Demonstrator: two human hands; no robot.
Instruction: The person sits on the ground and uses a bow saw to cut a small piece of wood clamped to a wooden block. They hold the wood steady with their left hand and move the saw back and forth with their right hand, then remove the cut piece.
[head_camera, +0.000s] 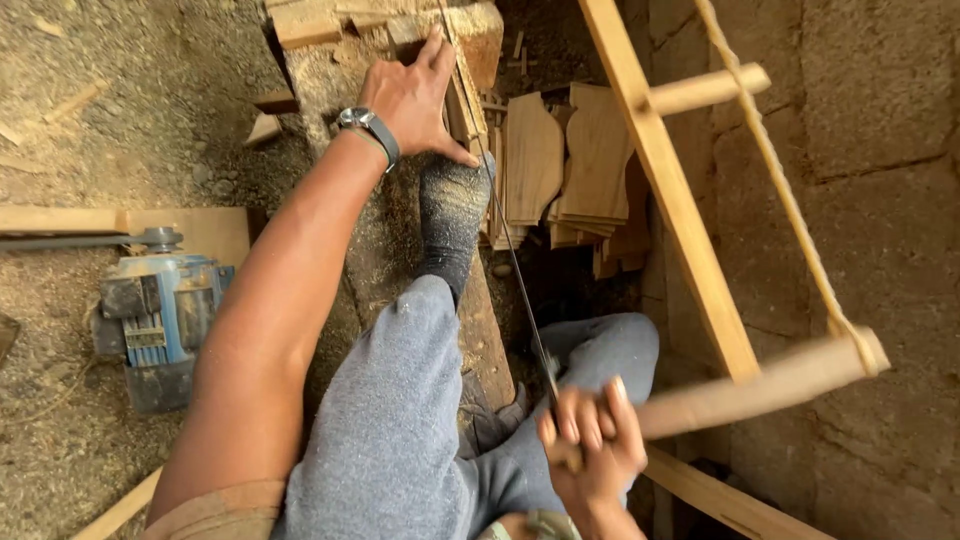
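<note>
From the head view, your left hand (415, 95) lies flat, fingers spread, pressing a thin board (466, 100) down onto the beam (385, 230); it grips nothing, only holds the piece steady. Your socked foot (452, 215) is planted on the beam just below that hand, adding weight.

Your right hand (590, 445) is closed tight around the lower handle (770, 385) of the frame saw (675, 200). The blade (515, 270) runs from that fist up and away from you to the board, so its long axis points almost straight ahead, leaning a little left at the far end. The saw's wooden centre bar lies roughly parallel to it on the right, and the tension rope (790, 200) runs beyond that.

The board stands on edge beside your left thumb, its long axis along the beam, away from you. The blade meets it near your fingertips; how deep the cut has gone is hidden by your hand, so I cannot tell how much wood is left.

Sawdust coats the beam, which suggests sawing is well under way. A stack of shaped blanks (565, 165) sits just right of the beam. A blue motor (160, 310) rests on the ground well to the left.
</note>
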